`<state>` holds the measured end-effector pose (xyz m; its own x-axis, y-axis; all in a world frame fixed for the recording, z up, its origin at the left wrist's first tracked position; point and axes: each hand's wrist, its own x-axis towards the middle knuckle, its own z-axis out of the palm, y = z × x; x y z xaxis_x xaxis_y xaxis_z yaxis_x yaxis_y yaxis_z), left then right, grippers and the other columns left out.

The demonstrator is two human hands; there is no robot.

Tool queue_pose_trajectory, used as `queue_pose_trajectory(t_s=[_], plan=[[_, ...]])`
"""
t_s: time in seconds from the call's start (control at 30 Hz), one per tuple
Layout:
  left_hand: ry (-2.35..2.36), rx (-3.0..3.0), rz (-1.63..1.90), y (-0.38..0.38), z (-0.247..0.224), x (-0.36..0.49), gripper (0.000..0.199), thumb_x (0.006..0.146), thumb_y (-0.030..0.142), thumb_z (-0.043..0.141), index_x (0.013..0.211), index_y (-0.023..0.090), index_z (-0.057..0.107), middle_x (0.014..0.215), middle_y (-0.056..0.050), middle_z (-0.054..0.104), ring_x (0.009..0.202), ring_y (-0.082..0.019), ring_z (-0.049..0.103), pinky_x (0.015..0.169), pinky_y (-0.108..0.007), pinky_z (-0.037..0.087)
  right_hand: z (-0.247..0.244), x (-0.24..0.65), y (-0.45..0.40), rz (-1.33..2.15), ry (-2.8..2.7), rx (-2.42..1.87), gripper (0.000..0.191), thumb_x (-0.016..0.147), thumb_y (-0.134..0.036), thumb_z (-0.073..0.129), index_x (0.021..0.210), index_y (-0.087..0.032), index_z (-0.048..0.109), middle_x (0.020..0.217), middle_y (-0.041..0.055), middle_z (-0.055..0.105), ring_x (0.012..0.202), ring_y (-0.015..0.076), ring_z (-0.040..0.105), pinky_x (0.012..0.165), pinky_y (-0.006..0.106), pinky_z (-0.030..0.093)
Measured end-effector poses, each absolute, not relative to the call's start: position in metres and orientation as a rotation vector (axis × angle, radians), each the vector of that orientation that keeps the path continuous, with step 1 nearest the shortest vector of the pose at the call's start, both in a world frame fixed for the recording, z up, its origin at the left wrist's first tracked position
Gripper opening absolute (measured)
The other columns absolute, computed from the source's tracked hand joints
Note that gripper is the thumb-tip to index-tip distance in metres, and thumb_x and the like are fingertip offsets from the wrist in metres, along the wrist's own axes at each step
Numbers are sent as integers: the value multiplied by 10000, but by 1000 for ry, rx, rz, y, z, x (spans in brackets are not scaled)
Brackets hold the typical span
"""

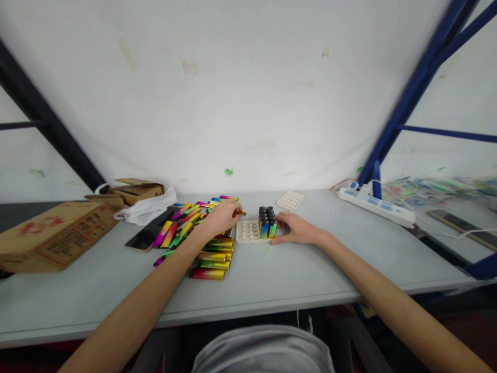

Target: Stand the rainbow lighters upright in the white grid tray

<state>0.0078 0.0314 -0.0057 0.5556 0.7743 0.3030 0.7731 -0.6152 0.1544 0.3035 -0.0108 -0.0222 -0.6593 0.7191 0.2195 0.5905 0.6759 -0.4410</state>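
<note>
My left hand (224, 218) is closed round a lighter (241, 213) whose golden end sticks out past the fingertips, beside the left end of a white tray with round holes (247, 232). Upright lighters (267, 229), blue-green with black tops, stand in rows at the tray's right end. My right hand (294, 228) grips that end, thumb at the front corner and fingers behind, close against the standing lighters. Under and left of my left forearm lies a loose heap of shiny coloured lighters (212, 257), partly hidden by the arm.
A second holed tray (290, 200) lies near the wall. At left are a cardboard box (58, 233), a smaller box (137, 191), a white plastic bag (149, 206) and a dark flat phone-like slab (145, 235). A power strip (376, 207) with cables lies right, by a blue post (407, 98).
</note>
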Motion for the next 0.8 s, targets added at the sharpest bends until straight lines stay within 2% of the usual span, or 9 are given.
queue_pose_trajectory(t_s=[0.17, 0.27, 0.33, 0.37, 0.5, 0.6, 0.67, 0.73, 0.8], plan=[[1398, 2548, 1129, 28, 3, 5, 134, 819, 245, 690, 931, 187, 735, 1035, -89, 655, 1017, -255, 639, 971, -413, 506, -23, 303, -10, 463, -2519, -1016, 604, 766, -639, 791, 1083, -144, 655, 885, 47, 613, 761, 196, 545, 687, 300, 417], [1309, 2117, 1369, 20, 14, 6, 213, 814, 356, 727, 931, 181, 686, 817, -45, 667, 772, -200, 649, 769, -346, 542, -23, 303, -10, 461, -2518, -1010, 600, 769, -637, 790, 1087, -145, 658, 894, 50, 618, 769, 199, 551, 691, 302, 421], [1163, 1766, 1389, 13, 21, 9, 253, 807, 388, 739, 902, 179, 633, 686, -15, 664, 617, -161, 623, 632, -291, 518, -24, 303, -10, 460, -2518, -1009, 605, 768, -636, 793, 1098, -147, 660, 901, 54, 624, 775, 203, 556, 697, 306, 427], [1084, 1608, 1381, 9, 24, 10, 269, 795, 386, 754, 882, 181, 604, 668, -13, 675, 591, -154, 628, 611, -280, 515, -24, 304, -10, 460, -2517, -1011, 610, 766, -636, 794, 1105, -147, 661, 905, 56, 627, 775, 204, 557, 700, 308, 430], [815, 1230, 1304, -9, 30, 18, 326, 752, 282, 801, 866, 186, 511, 816, -64, 759, 742, -198, 736, 763, -359, 578, -24, 303, -9, 477, -2513, -1015, 629, 761, -637, 797, 1129, -147, 660, 908, 55, 629, 773, 203, 559, 698, 309, 436], [742, 1138, 1256, -19, 29, 25, 400, 747, 187, 799, 1038, 182, 524, 905, -74, 770, 820, -218, 757, 872, -434, 576, -24, 303, -10, 480, -2512, -1013, 633, 767, -632, 795, 1148, -145, 655, 911, 54, 626, 781, 203, 561, 704, 307, 438], [734, 1132, 1221, -23, 27, 30, 486, 753, 159, 786, 1165, 180, 530, 923, -63, 759, 823, -214, 752, 875, -440, 579, -23, 303, -11, 478, -2509, -1012, 630, 771, -630, 792, 1149, -145, 656, 912, 55, 627, 782, 202, 562, 705, 306, 438], [733, 1164, 1180, -24, 24, 33, 436, 769, 169, 760, 1162, 158, 570, 888, -49, 732, 803, -200, 733, 813, -396, 589, -24, 303, -11, 482, -2505, -1009, 623, 771, -630, 792, 1139, -145, 660, 910, 54, 630, 775, 199, 563, 700, 303, 437], [747, 1203, 1158, -23, 21, 35, 293, 786, 187, 718, 1053, 143, 607, 805, -28, 690, 741, -175, 692, 698, -326, 573, -25, 304, -10, 481, -2498, -1004, 620, 769, -627, 796, 1135, -144, 663, 911, 54, 636, 773, 198, 565, 703, 302, 439]])
